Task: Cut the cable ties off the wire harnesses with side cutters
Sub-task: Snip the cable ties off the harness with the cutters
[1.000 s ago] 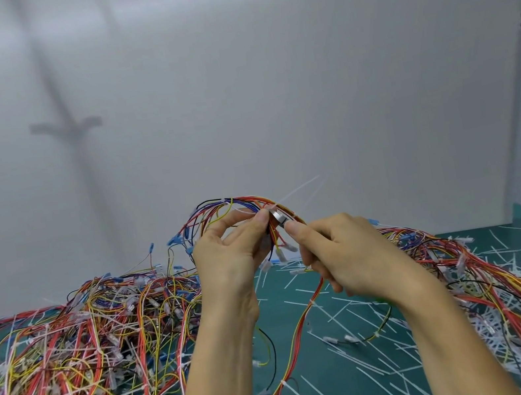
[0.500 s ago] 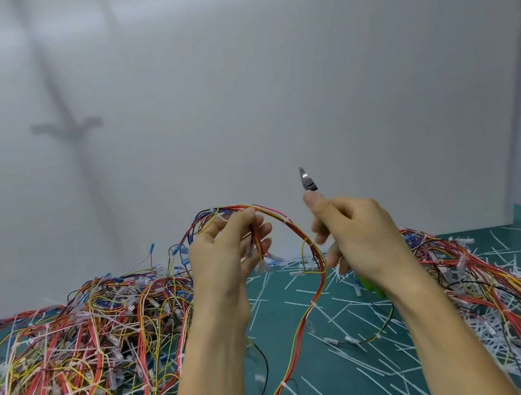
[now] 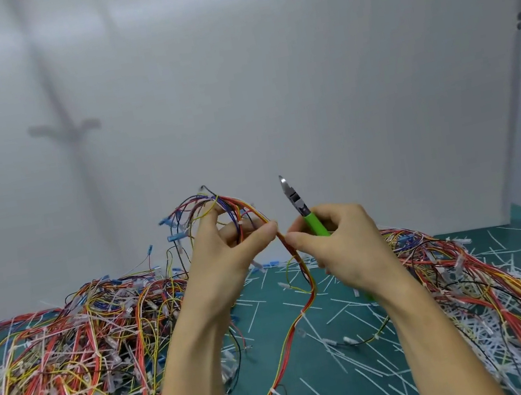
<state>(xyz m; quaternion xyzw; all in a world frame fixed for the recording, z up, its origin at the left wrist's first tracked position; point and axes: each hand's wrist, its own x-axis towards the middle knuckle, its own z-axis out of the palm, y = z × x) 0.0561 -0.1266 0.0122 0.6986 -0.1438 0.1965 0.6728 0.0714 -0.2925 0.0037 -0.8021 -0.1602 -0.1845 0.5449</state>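
My left hand (image 3: 228,258) holds up a wire harness (image 3: 236,208) of red, yellow, orange and blue wires, pinching its strand between thumb and fingers. The strand hangs down past a white cable tie (image 3: 302,312) to the mat. My right hand (image 3: 340,245) grips the green-handled side cutters (image 3: 307,216), jaws pointing up and clear of the wires. Its thumb tip touches the same strand just right of my left thumb.
A big tangle of tied harnesses (image 3: 59,365) covers the left of the green mat (image 3: 304,374). Another harness pile (image 3: 475,281) lies at the right among several cut white cable ties (image 3: 348,349). A white wall stands close behind.
The cutters left the harness and swung upward, jaws now in the air. My right thumb came back to the strand beside my left thumb, and the harness loop rose slightly.
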